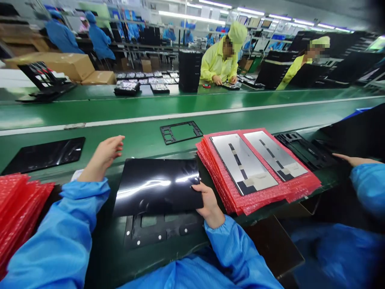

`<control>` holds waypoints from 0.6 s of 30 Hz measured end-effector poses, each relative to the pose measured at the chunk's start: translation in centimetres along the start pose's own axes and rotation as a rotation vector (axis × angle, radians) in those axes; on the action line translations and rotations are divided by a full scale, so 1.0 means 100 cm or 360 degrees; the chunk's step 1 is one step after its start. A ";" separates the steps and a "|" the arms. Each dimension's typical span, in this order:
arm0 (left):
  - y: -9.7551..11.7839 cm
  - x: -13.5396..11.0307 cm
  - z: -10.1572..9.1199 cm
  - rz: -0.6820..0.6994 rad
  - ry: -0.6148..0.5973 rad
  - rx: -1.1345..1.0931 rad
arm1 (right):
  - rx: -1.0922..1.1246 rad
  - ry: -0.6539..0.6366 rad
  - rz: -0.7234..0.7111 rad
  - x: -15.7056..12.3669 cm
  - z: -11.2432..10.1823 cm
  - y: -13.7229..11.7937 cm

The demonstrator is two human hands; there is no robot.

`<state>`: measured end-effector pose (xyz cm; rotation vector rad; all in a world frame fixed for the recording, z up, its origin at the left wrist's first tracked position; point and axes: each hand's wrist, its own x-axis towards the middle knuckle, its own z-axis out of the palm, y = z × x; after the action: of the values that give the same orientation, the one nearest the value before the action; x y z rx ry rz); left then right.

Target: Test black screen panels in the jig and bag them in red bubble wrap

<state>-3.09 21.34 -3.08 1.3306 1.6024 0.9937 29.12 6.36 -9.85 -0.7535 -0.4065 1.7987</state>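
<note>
Green conveyor surface (126, 140), glossy black rectangular panel (156, 186) pinched at one edge by right hand (210, 202), left hand (104, 156) spread open: slip risk onto black frame (162, 230) below.

Black frame (162, 231) half hidden under glossy panel (156, 186)

Right of the right fingers (200, 188): two silver panels (240, 160) on red bubble bags (255, 204). Ahead of them, black frame (183, 139) on the green conveyor (126, 140); far left, glossy black sheet (45, 154), more red bags (18, 208). Across the belt, worker in yellow gown (215, 64).
</note>
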 end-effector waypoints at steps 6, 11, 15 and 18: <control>-0.014 0.079 0.085 0.0121 0.0048 0.0542 | 0.0162 0.0041 0.0055 0.000 -0.003 0.003; -0.003 0.110 0.157 0.0102 0.0131 0.0864 | 0.0187 0.0026 -0.0001 -0.003 -0.002 0.006; 0.005 0.118 0.184 0.0000 0.0223 0.0951 | 0.0115 0.0036 -0.0022 -0.004 -0.006 0.006; 0.010 0.120 0.175 -0.0080 0.0271 0.0893 | 0.0123 0.0015 -0.0037 -0.004 -0.010 0.006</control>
<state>12.14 34.58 -9.70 1.5885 2.1358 0.6588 29.38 5.73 -10.83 -0.7001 -0.3361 1.7786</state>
